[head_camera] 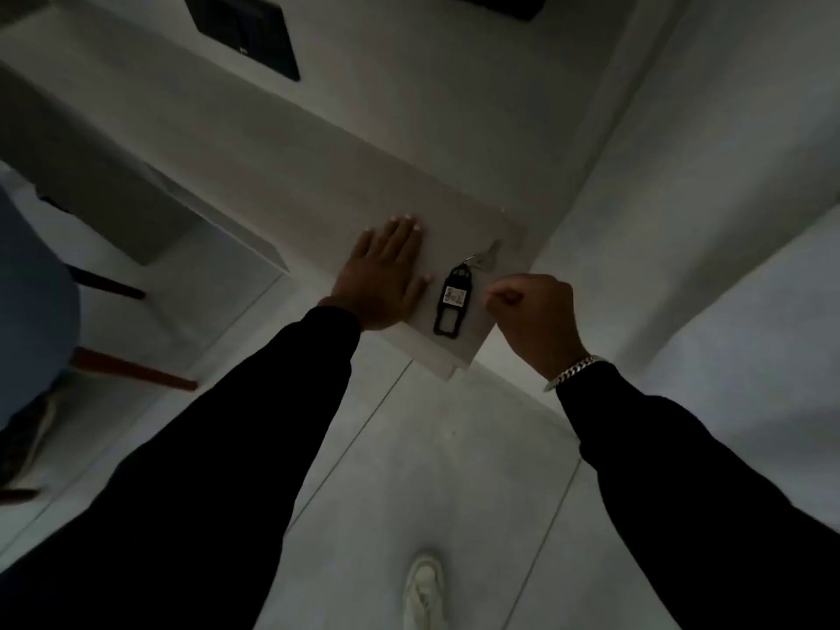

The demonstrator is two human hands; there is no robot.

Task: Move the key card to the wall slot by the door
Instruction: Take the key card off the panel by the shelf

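The key card (452, 302) is a black tag with a white number label and a metal key (490, 256) on a ring. It lies flat near the corner of a pale desk (291, 184). My left hand (386, 275) rests palm down on the desk just left of the tag, fingers spread. My right hand (534, 318) hovers at the desk's right edge, fingers curled into a loose fist, thumb and forefinger pinched together a short way right of the tag. No wall slot is in view.
The room is dim. A dark panel (245, 31) hangs on the wall above the desk. A chair (41, 311) with wooden legs stands at the left. Pale tiled floor (432, 470) and my white shoe (425, 588) lie below. A wall (704, 197) rises at the right.
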